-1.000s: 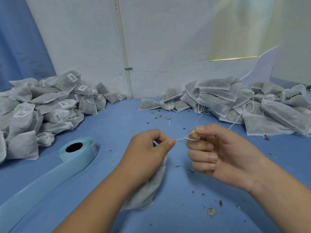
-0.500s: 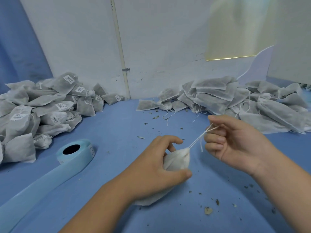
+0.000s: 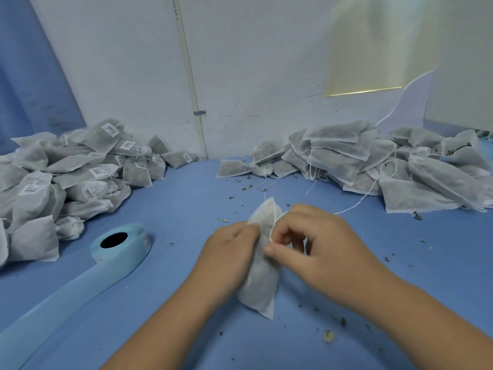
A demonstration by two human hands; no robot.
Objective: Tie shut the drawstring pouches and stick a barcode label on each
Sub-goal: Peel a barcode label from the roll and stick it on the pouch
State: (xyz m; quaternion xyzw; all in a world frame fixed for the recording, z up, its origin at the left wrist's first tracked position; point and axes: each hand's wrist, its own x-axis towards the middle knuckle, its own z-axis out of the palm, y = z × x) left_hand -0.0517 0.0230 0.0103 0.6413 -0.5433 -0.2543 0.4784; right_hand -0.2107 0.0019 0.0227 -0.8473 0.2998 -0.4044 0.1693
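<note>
At far left the labelled pouches (image 3: pixel 66 177) lie heaped, with the label roll (image 3: pixel 121 245) beside them for easy reach. At centre the left hand (image 3: pixel 229 252) grips 1 pouch (image 3: pixel 262 263) just over the table (image 3: pixel 173 209), steadying it while the right hand (image 3: pixel 314 249) pinches its drawstring (image 3: pixel 271 233). Untied pouches (image 3: pixel 373 166) wait at right.

A blue cloth-covered tabletop (image 3: pixel 186 198) fills the lower view, sprinkled with small dark dried-herb crumbs (image 3: pixel 246 187), thickest near its middle and right front, where a pale larger flake (image 3: pixel 328 336) lies. Behind it rises a scuffed, cracked white wall (image 3: pixel 253 76), with a thin white pipe (image 3: pixel 190 76) running down it, held by a small grey clip (image 3: pixel 199 112). A blue curtain (image 3: pixel 29 76) hangs at the left, and a translucent yellowish sheet (image 3: pixel 373 44) hangs at the upper right.
</note>
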